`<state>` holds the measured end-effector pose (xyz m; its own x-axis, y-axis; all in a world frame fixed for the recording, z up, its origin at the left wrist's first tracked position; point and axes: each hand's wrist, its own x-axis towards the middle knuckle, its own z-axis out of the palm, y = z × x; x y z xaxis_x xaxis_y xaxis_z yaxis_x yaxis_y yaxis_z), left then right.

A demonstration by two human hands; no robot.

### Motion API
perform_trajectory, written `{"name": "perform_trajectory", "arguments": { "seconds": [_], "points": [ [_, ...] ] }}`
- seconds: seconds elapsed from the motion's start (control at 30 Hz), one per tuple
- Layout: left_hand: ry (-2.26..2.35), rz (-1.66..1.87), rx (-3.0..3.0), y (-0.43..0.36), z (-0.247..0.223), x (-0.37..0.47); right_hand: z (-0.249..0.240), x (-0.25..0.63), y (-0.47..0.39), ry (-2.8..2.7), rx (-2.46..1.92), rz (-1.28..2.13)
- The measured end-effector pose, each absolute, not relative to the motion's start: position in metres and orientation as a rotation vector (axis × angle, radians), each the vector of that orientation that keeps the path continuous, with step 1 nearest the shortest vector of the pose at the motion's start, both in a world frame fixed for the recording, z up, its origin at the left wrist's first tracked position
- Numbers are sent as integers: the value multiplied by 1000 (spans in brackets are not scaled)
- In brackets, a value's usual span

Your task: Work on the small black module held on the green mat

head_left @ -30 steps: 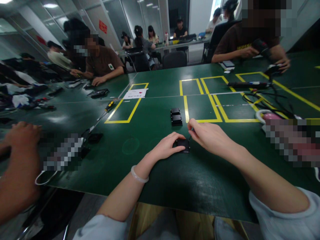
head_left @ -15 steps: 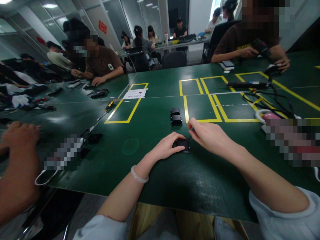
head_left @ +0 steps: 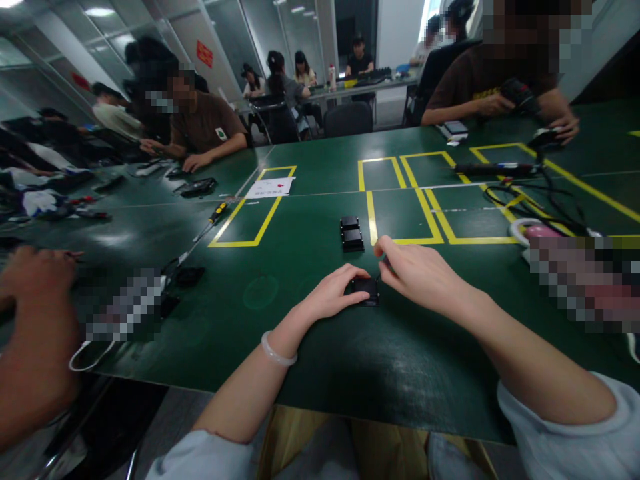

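Observation:
My left hand [head_left: 334, 292] is closed on a small black square block [head_left: 367, 291] that lies flat on the green table. Its thumb presses on the top face, with the fingers around the far left side. To the right, my right hand [head_left: 407, 267] pinches a thin dark tool [head_left: 379, 275], mostly hidden by the fingers. The tool's narrow shaft slants down to the block's right edge, where small pegs or screws stick out. Just beyond the hands lies a pair of similar black blocks [head_left: 352, 233], one behind the other.
Yellow tape rectangles [head_left: 404, 241] mark the green table [head_left: 310, 360]. A yellow-and-black screwdriver [head_left: 218, 213] and a white paper [head_left: 271, 187] lie to the left. Black cables [head_left: 520, 200] spread at the right. A co-worker's arm [head_left: 40, 320] rests at the left edge; other people sit across.
My right fingers have shifted very slightly around the thin tool. My left hand and the block stay in place. The co-worker's hand at the left has moved a little.

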<state>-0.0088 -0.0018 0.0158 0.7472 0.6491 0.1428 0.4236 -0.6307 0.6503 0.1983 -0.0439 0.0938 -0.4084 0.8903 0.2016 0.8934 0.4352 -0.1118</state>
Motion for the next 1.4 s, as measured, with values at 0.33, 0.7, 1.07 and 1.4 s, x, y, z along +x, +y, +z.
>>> {"name": "perform_trajectory", "arguments": {
  "seconds": [0.33, 0.7, 1.07, 1.4],
  "points": [
    [813, 486, 2326, -3, 16, -8, 93, 200, -43, -2473, -1566, -10],
    [811, 479, 2330, -3, 17, -8, 93, 200, -41, -2486, -1584, -8],
    [810, 487, 2340, -3, 16, -8, 93, 199, -41, -2475, -1588, -25],
    [811, 494, 2333, -3, 17, -9, 97, 199, -44, -2448, -1570, 36]
  ]
}}
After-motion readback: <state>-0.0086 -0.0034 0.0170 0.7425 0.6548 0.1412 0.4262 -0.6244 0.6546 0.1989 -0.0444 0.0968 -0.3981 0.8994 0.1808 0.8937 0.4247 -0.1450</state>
